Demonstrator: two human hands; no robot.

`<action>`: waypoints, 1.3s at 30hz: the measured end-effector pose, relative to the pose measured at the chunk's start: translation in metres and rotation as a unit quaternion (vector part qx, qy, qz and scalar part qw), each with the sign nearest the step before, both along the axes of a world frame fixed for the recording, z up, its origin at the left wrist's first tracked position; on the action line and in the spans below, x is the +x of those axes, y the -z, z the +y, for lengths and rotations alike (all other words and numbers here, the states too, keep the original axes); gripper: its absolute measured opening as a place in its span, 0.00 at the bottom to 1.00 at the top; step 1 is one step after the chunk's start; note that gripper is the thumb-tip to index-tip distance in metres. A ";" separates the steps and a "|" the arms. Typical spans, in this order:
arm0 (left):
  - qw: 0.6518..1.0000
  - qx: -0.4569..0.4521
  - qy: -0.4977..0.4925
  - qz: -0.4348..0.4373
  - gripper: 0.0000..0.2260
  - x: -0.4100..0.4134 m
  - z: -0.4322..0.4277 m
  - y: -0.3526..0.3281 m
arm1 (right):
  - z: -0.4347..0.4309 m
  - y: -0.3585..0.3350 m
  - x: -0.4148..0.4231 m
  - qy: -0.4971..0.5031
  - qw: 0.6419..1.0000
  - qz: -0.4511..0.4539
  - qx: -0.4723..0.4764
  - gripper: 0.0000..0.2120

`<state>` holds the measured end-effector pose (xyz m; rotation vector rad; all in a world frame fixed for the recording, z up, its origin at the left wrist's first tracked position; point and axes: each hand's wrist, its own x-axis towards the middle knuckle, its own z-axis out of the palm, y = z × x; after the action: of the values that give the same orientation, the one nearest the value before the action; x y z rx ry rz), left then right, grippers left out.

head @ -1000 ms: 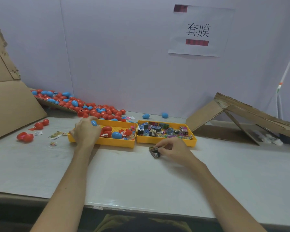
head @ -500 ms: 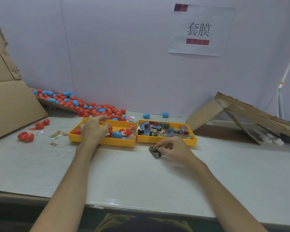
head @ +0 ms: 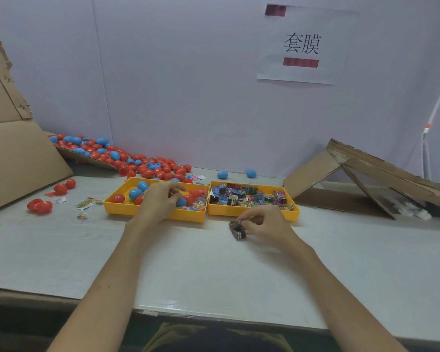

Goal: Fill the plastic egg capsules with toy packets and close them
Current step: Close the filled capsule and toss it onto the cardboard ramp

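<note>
A: Which step is in hand?
B: Logging it as pick-up, judging by the layout. The right hand (head: 264,224) is pinching a dark toy packet (head: 238,228) between fingertips and thumb. The packet is resting on the table (head: 213,270) just in front of the right tray (head: 252,215), which is holding the other packets.
A: And the other side?
B: The left hand (head: 160,201) is hovering over the left tray (head: 147,215), fingers loosely bent above the red and blue egg capsules (head: 135,193) lying there. Whether they are closing on one, I cannot tell, since the palm is hiding what sits beneath.
A: So nothing is getting filled yet?
B: Seemingly not. No open capsule is showing near the packet.
A: Next move?
B: Probably the left hand is needing to lift one capsule out, bring it to the packet and split it open. The packet is looking bulky for the shell, so it is likely wanting a tight fold first.
</note>
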<state>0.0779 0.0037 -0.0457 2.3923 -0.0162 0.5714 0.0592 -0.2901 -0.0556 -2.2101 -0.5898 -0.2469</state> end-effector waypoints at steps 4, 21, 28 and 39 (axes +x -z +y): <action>0.997 0.064 0.003 0.045 0.07 0.000 -0.002 0.001 | -0.001 -0.001 -0.001 0.002 1.000 0.001 -0.010 0.10; 0.957 -0.172 0.211 -0.104 0.06 -0.024 -0.063 -0.015 | 0.003 -0.003 -0.006 -0.021 0.999 0.026 0.001 0.08; 0.968 -0.006 0.252 -0.019 0.08 -0.029 -0.087 0.004 | 0.001 -0.003 -0.006 -0.036 0.999 0.023 -0.014 0.08; 0.940 0.170 0.257 0.145 0.21 -0.024 -0.078 0.006 | -0.004 -0.006 -0.005 -0.059 0.996 0.066 0.003 0.08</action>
<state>0.0543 -0.0746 -0.0521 2.6300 -0.6376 -0.0391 0.0546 -0.2937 -0.0495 -2.1575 -0.6430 -0.0403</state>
